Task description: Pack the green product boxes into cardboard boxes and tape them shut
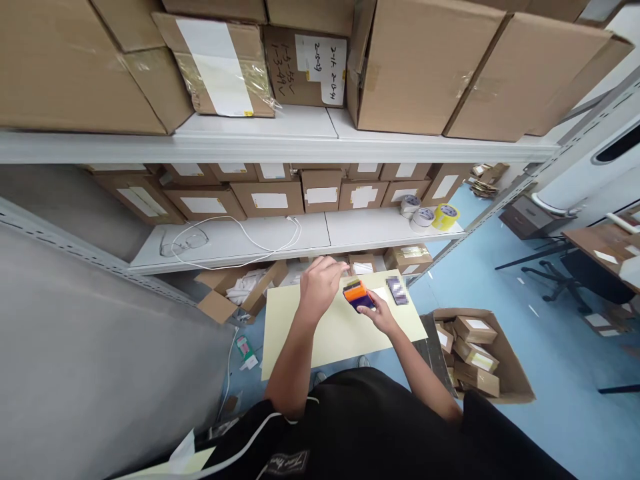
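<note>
In the head view, my right hand (381, 315) grips an orange and dark-blue tape dispenser (356, 293), held over a pale yellow board (290, 327). My left hand (321, 285) is raised just left of the dispenser, its fingers drawn together in a pinch. Whatever lies between those fingertips is too small to make out. Beyond my right hand, a dark flat phone-like item (397, 291) with a blurred face rests on the board near a white paper (381, 293).
A shelf (300, 233) ahead carries labelled cartons (267, 199), a white cable (240, 227), glasses (185, 243) and tape rolls (445, 215). Large boxes (425, 67) fill the upper shelf. An open carton (515, 367) with several parcels is at right; another box (220, 300) stands left.
</note>
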A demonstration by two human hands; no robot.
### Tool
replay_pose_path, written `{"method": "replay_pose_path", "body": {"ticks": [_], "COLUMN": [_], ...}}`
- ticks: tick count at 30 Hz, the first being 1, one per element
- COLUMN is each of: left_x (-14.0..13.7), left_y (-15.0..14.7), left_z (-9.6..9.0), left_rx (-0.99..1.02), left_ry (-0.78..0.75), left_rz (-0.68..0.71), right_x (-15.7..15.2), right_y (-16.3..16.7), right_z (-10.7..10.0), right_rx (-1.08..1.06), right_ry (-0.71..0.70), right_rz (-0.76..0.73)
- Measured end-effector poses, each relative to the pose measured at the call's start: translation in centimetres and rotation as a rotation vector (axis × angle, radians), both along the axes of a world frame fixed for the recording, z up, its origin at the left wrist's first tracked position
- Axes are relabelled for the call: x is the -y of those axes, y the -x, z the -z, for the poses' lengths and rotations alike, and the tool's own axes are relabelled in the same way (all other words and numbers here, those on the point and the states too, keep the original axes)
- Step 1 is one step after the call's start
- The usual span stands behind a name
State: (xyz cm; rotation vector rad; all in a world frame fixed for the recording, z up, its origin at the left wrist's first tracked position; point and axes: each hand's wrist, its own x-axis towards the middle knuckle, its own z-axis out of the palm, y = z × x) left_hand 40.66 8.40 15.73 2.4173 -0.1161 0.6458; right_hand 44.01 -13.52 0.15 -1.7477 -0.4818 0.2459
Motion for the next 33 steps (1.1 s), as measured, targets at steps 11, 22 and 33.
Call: {"method": "replay_pose_path", "body": {"ticks": [11,22,33], "left_x": [3.8,11.2,18.2], "left_y": [-5.1,-6.0,-6.7], "left_z": [2.8,10.3,12.8], "left_rx": [0.028,-0.228,-0.453], "left_ry": [0.039,-0.191,-0.257], "left_rz": [-0.166,-0.061,-0.304], "right_x": [1.9,5.9,4.1], "right_y": [-3.8,-8.6,-15.4], "right_z": [0.9,2.3,2.4], "right_rx": [-0.036,-0.125,0.078], "right_ry": [0.017,0.112,0.009], "right_rz": [0.171,0.433,0.483]}}
